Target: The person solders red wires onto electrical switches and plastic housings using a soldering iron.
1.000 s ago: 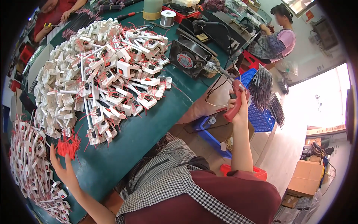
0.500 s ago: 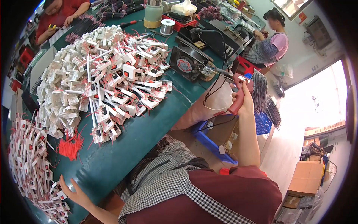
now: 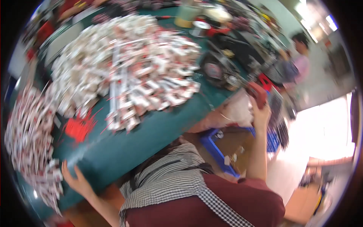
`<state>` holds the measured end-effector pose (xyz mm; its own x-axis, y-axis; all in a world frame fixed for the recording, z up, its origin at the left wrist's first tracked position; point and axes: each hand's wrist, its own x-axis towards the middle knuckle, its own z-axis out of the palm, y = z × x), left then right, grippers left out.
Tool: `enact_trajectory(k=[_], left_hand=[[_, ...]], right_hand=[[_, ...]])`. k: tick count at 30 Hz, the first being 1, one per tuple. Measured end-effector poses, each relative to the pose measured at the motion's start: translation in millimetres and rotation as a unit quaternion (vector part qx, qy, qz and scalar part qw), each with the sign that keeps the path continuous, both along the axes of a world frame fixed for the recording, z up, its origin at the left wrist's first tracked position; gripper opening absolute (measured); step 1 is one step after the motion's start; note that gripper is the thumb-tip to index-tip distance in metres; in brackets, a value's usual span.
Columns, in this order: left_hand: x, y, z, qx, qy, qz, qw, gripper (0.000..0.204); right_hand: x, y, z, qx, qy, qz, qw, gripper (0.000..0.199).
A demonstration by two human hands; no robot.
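Note:
My right hand [image 3: 261, 114] is wrapped round the handle of a red pistol-shaped soldering gun [image 3: 258, 94], held out past the table's right side near a small fan [image 3: 214, 71]. Its tip is lost in blur. With fingers spread and nothing held, my left hand [image 3: 78, 184] rests at the near edge of the green table [image 3: 151, 126]. Close to that hand lies a pile of white parts with red wires [image 3: 33, 132]. A bunch of loose red wires [image 3: 79, 128] sits farther in. Beyond it spreads a large heap of white plastic housings with red wires [image 3: 147, 75].
A solder spool [image 3: 199, 28] and a jar [image 3: 186, 16] stand at the back of the table. Below its right side is a blue crate [image 3: 214, 153]. One person [image 3: 298, 62] sits at the far right; another person's red sleeve [image 3: 72, 8] shows at the upper left.
The whole view has swung, shifting the table's contents rightward and upward, and is now blurred. My right hand still grips the soldering gun; my left hand stays open by the table edge.

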<state>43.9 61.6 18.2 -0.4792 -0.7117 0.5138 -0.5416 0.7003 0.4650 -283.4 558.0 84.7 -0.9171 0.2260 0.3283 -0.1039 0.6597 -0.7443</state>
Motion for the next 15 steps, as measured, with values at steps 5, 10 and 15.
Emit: enact_trajectory(k=[5,10,15], left_hand=[[-7,9,3,0.012,-0.014,0.053,0.998,0.037],[3,7,2,0.059,0.037,0.081,0.994,0.035],[0,-7,12,0.079,0.067,0.090,0.991,0.031]], right_hand=[[29,-21,37,-0.107,-0.103,-0.083,0.985,0.030],[17,2,21,0.009,0.095,0.062,0.994,0.038],[46,-96,51,-0.160,0.329,0.175,0.914,0.032]])
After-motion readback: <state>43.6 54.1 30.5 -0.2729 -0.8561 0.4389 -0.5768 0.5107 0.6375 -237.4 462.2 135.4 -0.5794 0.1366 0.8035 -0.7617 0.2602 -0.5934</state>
